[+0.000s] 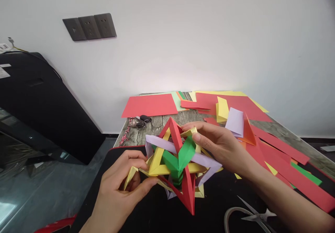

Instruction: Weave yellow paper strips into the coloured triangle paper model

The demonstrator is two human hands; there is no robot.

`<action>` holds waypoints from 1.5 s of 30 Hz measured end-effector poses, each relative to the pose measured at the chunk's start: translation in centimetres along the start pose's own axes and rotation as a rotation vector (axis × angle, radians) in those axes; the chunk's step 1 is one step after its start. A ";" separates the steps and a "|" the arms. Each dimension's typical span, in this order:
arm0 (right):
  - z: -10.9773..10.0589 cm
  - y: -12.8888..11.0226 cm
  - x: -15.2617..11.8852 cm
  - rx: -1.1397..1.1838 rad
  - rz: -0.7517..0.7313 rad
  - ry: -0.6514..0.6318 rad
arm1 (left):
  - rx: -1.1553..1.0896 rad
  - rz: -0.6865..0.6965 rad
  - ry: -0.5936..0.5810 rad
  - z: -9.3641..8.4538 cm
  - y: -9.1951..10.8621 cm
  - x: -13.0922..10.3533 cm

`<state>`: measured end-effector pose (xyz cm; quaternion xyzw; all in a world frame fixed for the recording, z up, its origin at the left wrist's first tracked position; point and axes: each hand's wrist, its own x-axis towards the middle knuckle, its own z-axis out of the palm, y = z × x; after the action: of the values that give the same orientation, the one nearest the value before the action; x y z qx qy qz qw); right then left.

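Observation:
A star-like model of interlocked folded paper strips (179, 159), in red, green, yellow, lilac and cream, is held up between both hands above the black mat. My left hand (123, 187) is closed on a pale yellow folded strip (131, 177) at the model's left side, thumb and fingers pinching where it meets the frame. At the upper right, my right hand (218, 140) pinches a cream paper corner of the model between thumb and fingers. The model's lower red point hangs free over the mat.
Scissors (258, 216) lie on the black mat (209, 215) at the lower right. Red sheets (151, 105), cut strips (300, 180) and folded yellow (222, 109) and lilac (235, 121) pieces cover the table's back and right. Keys (141, 121) lie behind the model.

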<state>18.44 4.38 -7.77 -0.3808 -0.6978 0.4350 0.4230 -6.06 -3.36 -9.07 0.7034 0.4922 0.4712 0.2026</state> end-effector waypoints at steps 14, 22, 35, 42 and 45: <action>-0.1 0.3 0.0 0.022 -0.052 -0.027 | 0.248 0.267 -0.073 -1.5 0.3 0.5; -0.1 0.2 0.0 0.050 -0.070 -0.055 | 0.422 0.338 -0.184 -2.6 0.4 0.4; -0.7 0.3 0.3 0.027 -0.095 -0.037 | 0.333 0.241 -0.127 -2.0 0.8 0.6; -0.9 0.0 0.3 -0.001 -0.095 -0.039 | 0.273 0.253 -0.140 -2.2 0.3 0.6; -0.9 0.0 0.3 0.004 -0.085 -0.045 | 0.265 0.232 -0.151 -2.1 0.4 0.6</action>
<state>19.13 4.89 -7.51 -0.3400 -0.7219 0.4263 0.4261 -7.65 -3.36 -7.44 0.8093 0.4487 0.3685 0.0889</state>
